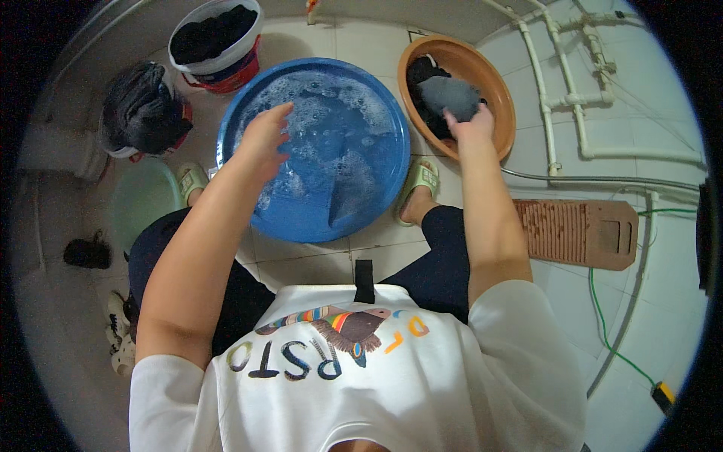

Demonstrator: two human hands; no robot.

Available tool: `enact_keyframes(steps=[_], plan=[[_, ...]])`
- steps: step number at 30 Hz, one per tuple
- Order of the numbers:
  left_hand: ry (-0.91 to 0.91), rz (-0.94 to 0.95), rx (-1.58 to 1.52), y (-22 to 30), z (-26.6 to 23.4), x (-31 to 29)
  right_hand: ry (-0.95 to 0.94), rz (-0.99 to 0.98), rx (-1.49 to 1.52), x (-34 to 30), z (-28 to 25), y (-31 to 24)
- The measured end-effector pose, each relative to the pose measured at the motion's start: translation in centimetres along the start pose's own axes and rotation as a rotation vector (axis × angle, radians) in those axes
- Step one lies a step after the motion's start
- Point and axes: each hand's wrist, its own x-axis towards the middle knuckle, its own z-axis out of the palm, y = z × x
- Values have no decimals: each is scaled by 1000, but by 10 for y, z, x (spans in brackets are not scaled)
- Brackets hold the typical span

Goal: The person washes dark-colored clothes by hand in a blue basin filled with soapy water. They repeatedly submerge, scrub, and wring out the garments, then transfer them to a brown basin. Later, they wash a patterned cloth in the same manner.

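Observation:
My left hand [265, 139] hovers over the left side of a blue tub [403, 151] of sudsy water, its fingers apart and nothing in them. Over to the right, my right hand [472, 128] reaches into an orange-brown basin [503, 128]. Its fingers are closed on the near edge of a bunched grey cloth [448, 96]. Under and beside that cloth lies black fabric [422, 71], partly hidden by it. White foam floats on the tub's water, and a straight-edged blue shape shows under the surface.
At the far left stand a bucket [252, 60] of black clothes and another container heaped with dark grey cloth [143, 105]. A pale green basin [139, 192] sits by my left foot. A brown washboard [584, 233], white wall pipes [535, 83] and a green cord [602, 316] are at right.

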Motion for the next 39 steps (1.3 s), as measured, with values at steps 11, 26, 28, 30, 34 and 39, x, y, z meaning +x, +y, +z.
enact_keyframes(steps=[11, 26, 28, 30, 34, 39], plan=[[-55, 98, 10, 8, 1, -16, -463, 71, -191, -13, 39, 56], [527, 605, -307, 51, -98, -26, -1525, -680, -1392, -166, 205, 320], [533, 705, -302, 56, -109, -22, -1548, -920, -1372, -163, 249, 366], [538, 766, -375, 64, -129, -32, -1479, -1159, -1299, -174, 291, 421], [541, 743, -420, 75, -146, -43, -1138, -1081, -1734, -198, 330, 457], [472, 670, -468, 75, -151, -45, -1191, -744, -1773, -188, 320, 445]])
